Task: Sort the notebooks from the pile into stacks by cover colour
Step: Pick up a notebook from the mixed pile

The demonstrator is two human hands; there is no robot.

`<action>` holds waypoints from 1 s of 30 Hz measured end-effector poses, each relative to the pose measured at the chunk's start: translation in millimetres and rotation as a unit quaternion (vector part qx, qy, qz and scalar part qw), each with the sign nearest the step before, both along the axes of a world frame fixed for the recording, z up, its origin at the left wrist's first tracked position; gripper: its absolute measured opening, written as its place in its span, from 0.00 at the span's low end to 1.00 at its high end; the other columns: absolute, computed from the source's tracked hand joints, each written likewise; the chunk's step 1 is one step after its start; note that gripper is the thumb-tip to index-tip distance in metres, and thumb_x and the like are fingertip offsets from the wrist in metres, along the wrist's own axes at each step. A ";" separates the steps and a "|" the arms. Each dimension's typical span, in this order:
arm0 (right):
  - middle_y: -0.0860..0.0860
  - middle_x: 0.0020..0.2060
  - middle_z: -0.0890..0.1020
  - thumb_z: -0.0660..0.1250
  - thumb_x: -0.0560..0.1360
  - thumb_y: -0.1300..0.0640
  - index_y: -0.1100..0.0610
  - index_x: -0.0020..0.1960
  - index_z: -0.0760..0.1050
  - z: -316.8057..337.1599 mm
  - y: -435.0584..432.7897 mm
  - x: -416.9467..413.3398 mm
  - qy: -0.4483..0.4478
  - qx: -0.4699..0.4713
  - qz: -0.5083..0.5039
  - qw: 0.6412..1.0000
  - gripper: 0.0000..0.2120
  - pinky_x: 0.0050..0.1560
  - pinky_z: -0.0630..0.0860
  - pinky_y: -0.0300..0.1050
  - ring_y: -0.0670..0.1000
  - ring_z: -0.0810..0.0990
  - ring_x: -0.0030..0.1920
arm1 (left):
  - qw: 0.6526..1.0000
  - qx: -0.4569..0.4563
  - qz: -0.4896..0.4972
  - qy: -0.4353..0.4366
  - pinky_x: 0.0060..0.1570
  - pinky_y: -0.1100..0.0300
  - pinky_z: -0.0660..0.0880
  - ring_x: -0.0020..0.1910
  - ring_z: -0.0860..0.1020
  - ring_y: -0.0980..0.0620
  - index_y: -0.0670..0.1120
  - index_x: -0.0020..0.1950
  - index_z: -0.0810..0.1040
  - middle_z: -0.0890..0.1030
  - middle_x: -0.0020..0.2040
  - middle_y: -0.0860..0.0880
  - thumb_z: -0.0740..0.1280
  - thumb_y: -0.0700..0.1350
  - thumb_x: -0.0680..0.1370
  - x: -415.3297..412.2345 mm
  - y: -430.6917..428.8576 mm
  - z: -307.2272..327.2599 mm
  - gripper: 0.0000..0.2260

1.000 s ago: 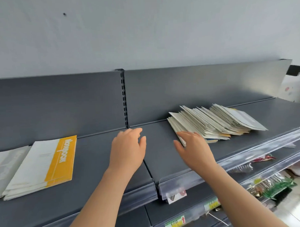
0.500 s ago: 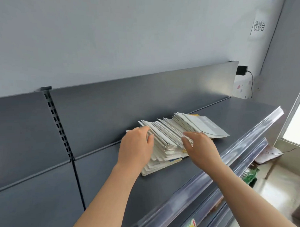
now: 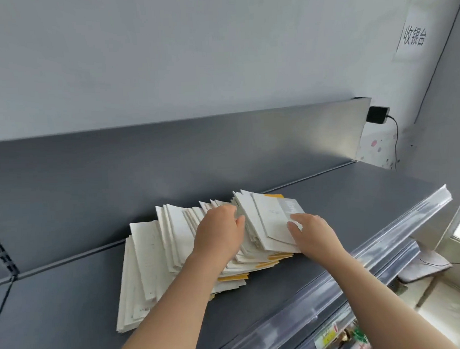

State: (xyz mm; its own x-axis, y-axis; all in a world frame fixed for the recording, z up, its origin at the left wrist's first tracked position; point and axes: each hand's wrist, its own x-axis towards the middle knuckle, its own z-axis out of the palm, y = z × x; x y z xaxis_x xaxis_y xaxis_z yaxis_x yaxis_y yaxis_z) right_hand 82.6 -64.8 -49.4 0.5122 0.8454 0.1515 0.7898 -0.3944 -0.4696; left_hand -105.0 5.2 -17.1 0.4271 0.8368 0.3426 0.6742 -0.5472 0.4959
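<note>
Both hands on a fanned pile of notebooks on a dark grey shelf.

The pile slants from near left to far right. Each notebook's long axis points toward the back panel. Most covers show white, with yellow strips at the near edges. The left hand curls its fingers into the fan, tips hidden, so I cannot tell whether they pinch. The right hand rests spread fingers on the top grey-banded notebook.
</note>
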 end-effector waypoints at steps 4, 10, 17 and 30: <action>0.51 0.29 0.68 0.53 0.77 0.56 0.55 0.33 0.61 -12.1 10.9 29.2 -0.007 -0.037 0.053 0.998 0.14 0.40 0.65 0.42 0.55 0.68 0.37 | 0.998 -0.054 0.030 0.013 0.28 0.59 0.59 0.26 0.63 0.52 0.46 0.30 0.60 0.64 0.27 0.50 0.61 0.48 0.79 37.0 7.7 -8.7 0.19; 0.52 0.51 0.79 0.53 0.81 0.54 0.58 0.51 0.76 -21.1 11.6 43.8 -0.007 -0.021 0.182 0.983 0.14 0.69 0.48 0.34 0.54 0.76 0.53 | 0.989 -0.107 0.103 -0.014 0.28 0.60 0.62 0.25 0.63 0.52 0.45 0.29 0.61 0.64 0.25 0.49 0.62 0.41 0.77 56.1 17.1 -18.9 0.18; 0.46 0.64 0.75 0.54 0.82 0.52 0.54 0.64 0.74 -18.8 9.4 46.6 0.000 0.019 0.246 0.969 0.16 0.65 0.41 0.30 0.46 0.70 0.65 | 0.980 -0.151 0.103 -0.074 0.33 0.60 0.70 0.34 0.76 0.52 0.41 0.40 0.73 0.78 0.35 0.50 0.69 0.53 0.74 61.3 8.6 -15.7 0.15; 0.45 0.53 0.78 0.61 0.76 0.45 0.48 0.60 0.71 -14.8 24.1 41.1 0.110 0.069 0.184 0.974 0.15 0.39 0.71 0.37 0.52 0.70 0.60 | 0.948 -0.159 0.102 -0.256 0.38 0.59 0.78 0.45 0.80 0.54 0.50 0.57 0.65 0.79 0.54 0.53 0.59 0.38 0.79 29.8 -17.4 -2.7 0.10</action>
